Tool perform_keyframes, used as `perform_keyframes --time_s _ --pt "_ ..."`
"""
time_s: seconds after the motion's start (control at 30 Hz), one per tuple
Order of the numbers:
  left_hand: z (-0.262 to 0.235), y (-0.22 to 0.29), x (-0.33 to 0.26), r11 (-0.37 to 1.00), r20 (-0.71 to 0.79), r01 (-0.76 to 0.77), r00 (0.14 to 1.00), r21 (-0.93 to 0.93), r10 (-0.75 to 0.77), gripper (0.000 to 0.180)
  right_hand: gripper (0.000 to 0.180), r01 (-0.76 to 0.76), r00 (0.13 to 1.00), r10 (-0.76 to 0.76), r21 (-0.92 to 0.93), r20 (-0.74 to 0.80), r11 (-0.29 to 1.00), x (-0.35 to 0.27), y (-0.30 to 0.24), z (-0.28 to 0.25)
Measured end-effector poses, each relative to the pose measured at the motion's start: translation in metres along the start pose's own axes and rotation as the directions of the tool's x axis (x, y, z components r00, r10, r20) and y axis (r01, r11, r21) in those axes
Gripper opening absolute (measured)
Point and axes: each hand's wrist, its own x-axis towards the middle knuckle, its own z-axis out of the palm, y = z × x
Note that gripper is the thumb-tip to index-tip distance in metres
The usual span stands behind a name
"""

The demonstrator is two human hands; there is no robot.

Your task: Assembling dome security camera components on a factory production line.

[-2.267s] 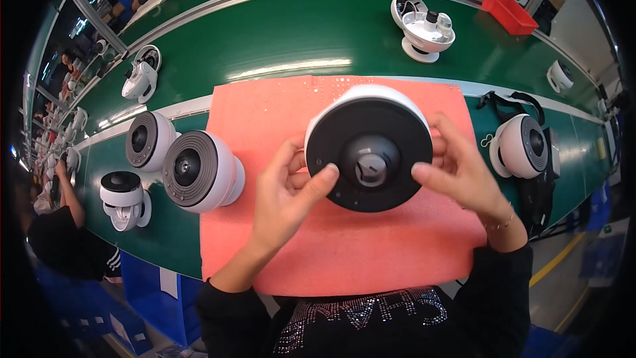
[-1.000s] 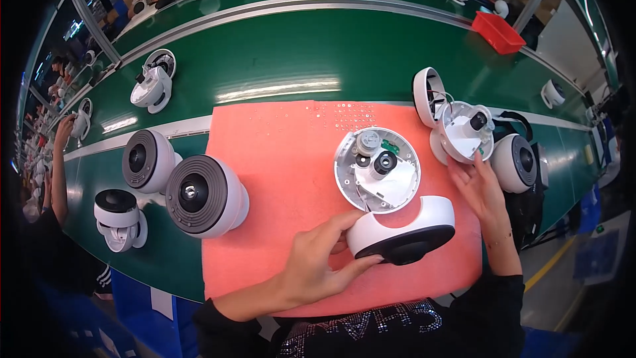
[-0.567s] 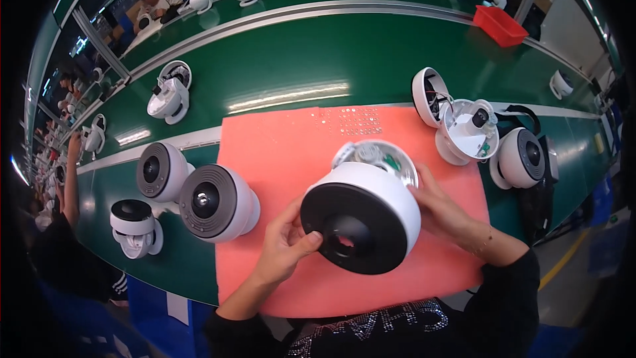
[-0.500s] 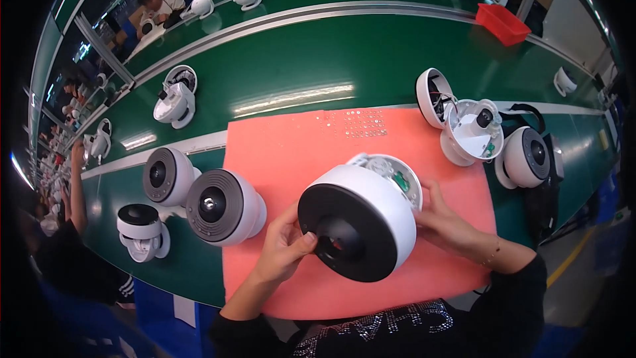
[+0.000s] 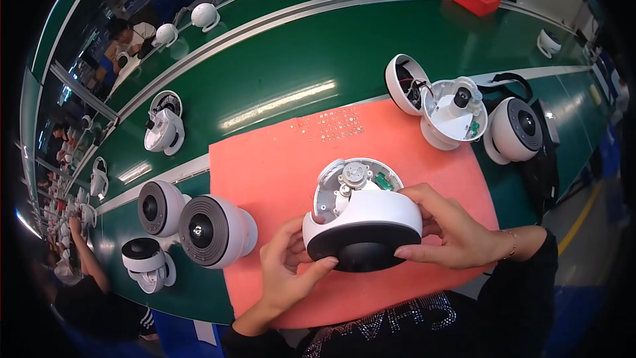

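grey-faced devices (image 5: 217,232) flank the pink mat (image 5: 265,172); a black-faced white cover (image 5: 363,233), partly hiding the open shell (image 5: 356,176) behind it, is clasped between left grip (image 5: 286,270) and right grip (image 5: 456,231)

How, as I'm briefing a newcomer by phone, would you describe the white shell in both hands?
Find the pink mat, then the left hand and right hand over its near half. The white shell is between them. Unlike the open housing just beyond it, it has a black face with a central dome.
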Motion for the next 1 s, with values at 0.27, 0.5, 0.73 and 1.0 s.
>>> perform_keyframes --time_s 0.27,0.5,0.73,1.0 --pt "0.008 -0.004 -0.005 0.99 0.036 -0.04 0.999 0.138 0.035 0.051 0.05 0.057 0.998 -0.057 -0.039 -0.016 0.998 -0.013 0.021 -0.003" --pt "0.008 -0.005 -0.002 0.968 0.106 -0.141 0.987 0.207 0.121 0.043 0.05 0.087 0.996 -0.087 -0.144 0.009 0.986 -0.021 0.016 -0.008" --pt "0.007 -0.005 -0.004 0.897 0.134 -0.209 0.976 0.389 0.169 0.039 0.061 0.211 0.977 -0.209 -0.057 0.039 0.976 -0.013 0.022 -0.011" --pt "0.008 -0.003 0.001 0.829 0.215 -0.278 0.957 0.485 0.195 0.043 0.048 0.164 0.986 -0.155 0.157 -0.065 0.974 -0.014 0.027 -0.002"
